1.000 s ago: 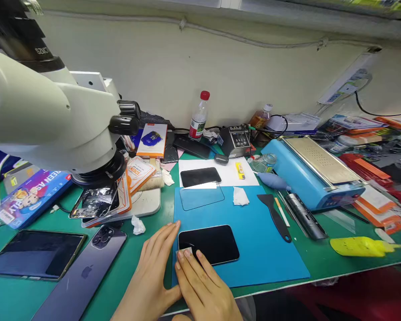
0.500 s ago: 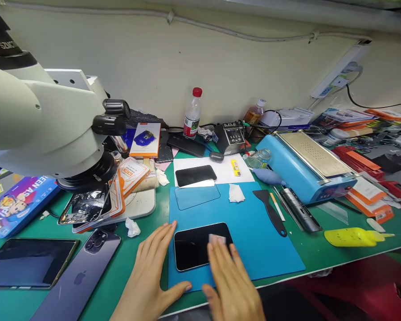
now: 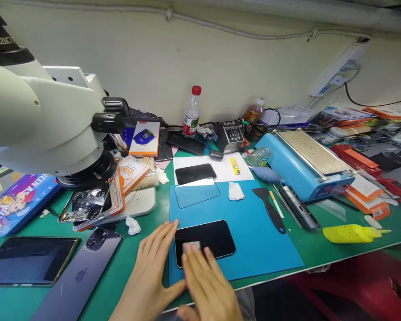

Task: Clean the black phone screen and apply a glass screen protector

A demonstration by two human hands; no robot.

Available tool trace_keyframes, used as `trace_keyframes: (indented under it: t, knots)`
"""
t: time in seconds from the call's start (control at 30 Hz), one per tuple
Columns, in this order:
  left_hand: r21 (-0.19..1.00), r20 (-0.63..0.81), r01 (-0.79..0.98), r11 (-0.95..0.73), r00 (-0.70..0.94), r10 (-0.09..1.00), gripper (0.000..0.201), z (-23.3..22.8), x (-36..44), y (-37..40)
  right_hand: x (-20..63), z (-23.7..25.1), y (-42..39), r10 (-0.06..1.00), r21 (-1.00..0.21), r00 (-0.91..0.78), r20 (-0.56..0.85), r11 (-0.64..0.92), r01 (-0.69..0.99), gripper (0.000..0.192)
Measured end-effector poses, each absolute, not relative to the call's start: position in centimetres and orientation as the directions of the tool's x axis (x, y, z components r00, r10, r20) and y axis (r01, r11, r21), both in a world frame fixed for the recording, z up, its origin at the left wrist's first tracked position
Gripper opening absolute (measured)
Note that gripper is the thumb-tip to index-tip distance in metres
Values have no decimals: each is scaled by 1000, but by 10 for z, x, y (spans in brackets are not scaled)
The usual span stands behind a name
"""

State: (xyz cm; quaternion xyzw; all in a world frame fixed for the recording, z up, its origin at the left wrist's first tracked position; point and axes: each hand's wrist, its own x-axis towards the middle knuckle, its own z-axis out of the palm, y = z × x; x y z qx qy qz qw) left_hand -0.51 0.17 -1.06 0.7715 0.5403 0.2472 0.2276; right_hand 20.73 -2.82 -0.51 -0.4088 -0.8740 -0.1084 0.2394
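Note:
A black-screened phone (image 3: 209, 236) with a light frame lies face up on a blue mat (image 3: 254, 240). At its left end is my left hand (image 3: 155, 263), open, with fingertips by the edge and thumb spread to the right. My right hand (image 3: 209, 281) presses a small whitish wipe (image 3: 191, 245) onto the left part of the screen with its fingertips. A clear glass sheet with a dark border (image 3: 197, 196) lies behind the phone. Near it are a crumpled tissue (image 3: 235, 191) and a black scraper (image 3: 270, 211).
A microscope (image 3: 53, 120) overhangs the left side. Below it lie a purple phone (image 3: 78, 272) and another dark phone (image 3: 30, 261). To the right stand a blue heating plate machine (image 3: 287, 165) and a yellow squeeze bottle (image 3: 350, 233). A bottle (image 3: 191, 113) is near the wall.
My right hand has slid the wipe leftward across the phone screen, uncovering the right end. My left hand stays at the phone's left end.

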Motion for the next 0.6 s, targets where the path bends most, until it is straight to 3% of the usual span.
trace_keyframes:
  t: [0.1,0.2,0.3,0.5,0.6]
  knots:
    - [620,114,726,-297,291,950,104,-8,-6,1,207,-6,-25,637,-20,-575,514,679,734,62]
    - [621,92,732,-282,289,953,111,-5,-6,1,233,0,-23,753,-60,-435,493,528,847,50]
    - [620,94,733,-279,284,954,110,-5,-5,2,237,3,-19,790,-64,-340,510,429,901,55]
    - [620,127,725,-300,285,950,105,-11,-4,4,192,2,-9,719,-58,-512,471,604,795,60]
    - [626,114,724,-288,281,953,104,-10,-3,3,209,2,-11,743,-73,-475,471,570,818,56]
